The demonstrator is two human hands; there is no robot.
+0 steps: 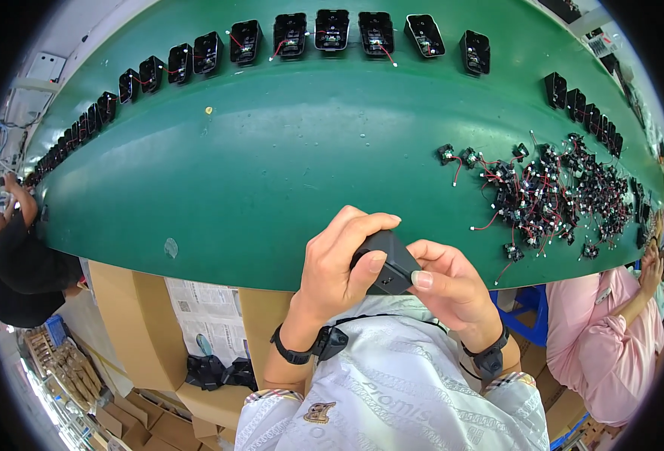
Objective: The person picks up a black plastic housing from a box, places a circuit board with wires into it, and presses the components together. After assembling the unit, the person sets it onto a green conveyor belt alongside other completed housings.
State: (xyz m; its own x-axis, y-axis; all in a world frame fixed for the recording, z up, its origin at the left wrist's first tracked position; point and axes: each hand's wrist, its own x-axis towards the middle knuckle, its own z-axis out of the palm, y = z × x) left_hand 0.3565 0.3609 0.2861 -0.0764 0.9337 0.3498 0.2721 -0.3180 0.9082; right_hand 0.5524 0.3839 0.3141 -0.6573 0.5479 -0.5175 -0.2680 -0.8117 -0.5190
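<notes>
Between my hands, just above the table's near edge, is a black plastic housing (pixel 387 263), boxy with a small hole in the side turned to me. My left hand (pixel 341 255) wraps around its left side, thumb on its top edge. With thumb and fingers, my right hand (pixel 446 279) pinches its right corner. What lies inside the housing is hidden from this view. To the right on the green table (pixel 272 165) lies a heap of small black modules (pixel 546 195) with red wires and white plugs.
A long curved row of open black housings (pixel 332 31) with wires runs along the table's far side. An open cardboard box (pixel 140 316) stands below the edge at left, with black pieces (pixel 215 372) inside. One person (pixel 24 255) is far left; another in pink (pixel 606 331) sits right.
</notes>
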